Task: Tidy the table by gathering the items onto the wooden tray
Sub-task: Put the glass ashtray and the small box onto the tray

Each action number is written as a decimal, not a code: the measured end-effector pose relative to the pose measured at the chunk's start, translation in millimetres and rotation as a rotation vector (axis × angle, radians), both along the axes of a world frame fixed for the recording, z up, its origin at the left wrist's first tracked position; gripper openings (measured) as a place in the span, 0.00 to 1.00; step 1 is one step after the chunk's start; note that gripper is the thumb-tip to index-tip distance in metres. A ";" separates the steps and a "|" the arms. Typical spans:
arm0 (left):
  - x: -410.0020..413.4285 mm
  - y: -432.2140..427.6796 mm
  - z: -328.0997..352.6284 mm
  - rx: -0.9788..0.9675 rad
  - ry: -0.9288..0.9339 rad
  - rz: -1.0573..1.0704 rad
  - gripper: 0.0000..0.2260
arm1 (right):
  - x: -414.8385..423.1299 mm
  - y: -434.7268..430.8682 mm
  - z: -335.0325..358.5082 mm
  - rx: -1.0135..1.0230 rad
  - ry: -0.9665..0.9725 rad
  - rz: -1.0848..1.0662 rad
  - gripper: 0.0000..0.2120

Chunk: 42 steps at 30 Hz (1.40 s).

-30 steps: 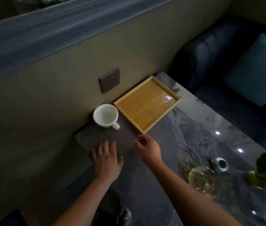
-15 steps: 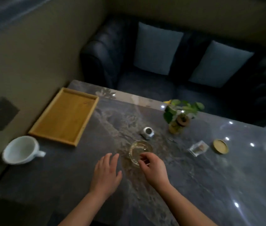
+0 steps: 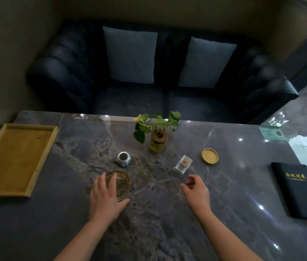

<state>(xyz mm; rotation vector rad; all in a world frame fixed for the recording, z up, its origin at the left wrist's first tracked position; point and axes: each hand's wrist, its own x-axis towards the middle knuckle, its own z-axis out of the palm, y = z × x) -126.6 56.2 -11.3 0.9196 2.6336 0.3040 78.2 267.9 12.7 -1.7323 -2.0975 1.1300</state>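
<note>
Under left hand (image 3: 105, 198) glass ashtray (image 3: 121, 182), fingers spread on it, right hand (image 3: 196, 191) loosely curled, empty.

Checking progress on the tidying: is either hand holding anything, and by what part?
Left hand cups the glass bowl's near rim; whether gripped, cannot tell. Right hand holds nothing.

Glass bowl (image 3: 121, 182) half behind left hand (image 3: 104, 196)

You see a grey table (image 3: 167, 223) veined with pale marbling, a honey-yellow wooden tray (image 3: 15, 157), an amber-tinted glass ashtray (image 3: 121, 182), a green-leaved plant (image 3: 154, 127), a black menu folder (image 3: 297, 189) lettered in yellow, pale blue-grey cushions (image 3: 132, 55) on a navy sofa (image 3: 64, 76)
</note>
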 end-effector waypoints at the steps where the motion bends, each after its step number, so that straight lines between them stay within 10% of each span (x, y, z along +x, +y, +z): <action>1: -0.9 3.4 -0.5 -0.012 -0.018 0.030 0.47 | 1.1 10.8 -2.6 -0.004 -0.001 -0.017 0.22; 12: -6.0 24.9 0.0 -0.095 -0.066 0.122 0.53 | -30.6 80.6 -25.2 -0.071 -0.099 0.118 0.45; 21: -8.2 32.5 3.4 -0.139 -0.072 0.143 0.53 | -36.6 80.6 -29.1 -0.070 -0.091 0.150 0.13; 42: 3.6 13.6 17.0 -0.067 -0.067 0.227 0.53 | -25.2 40.7 -24.6 0.138 -0.040 0.368 0.15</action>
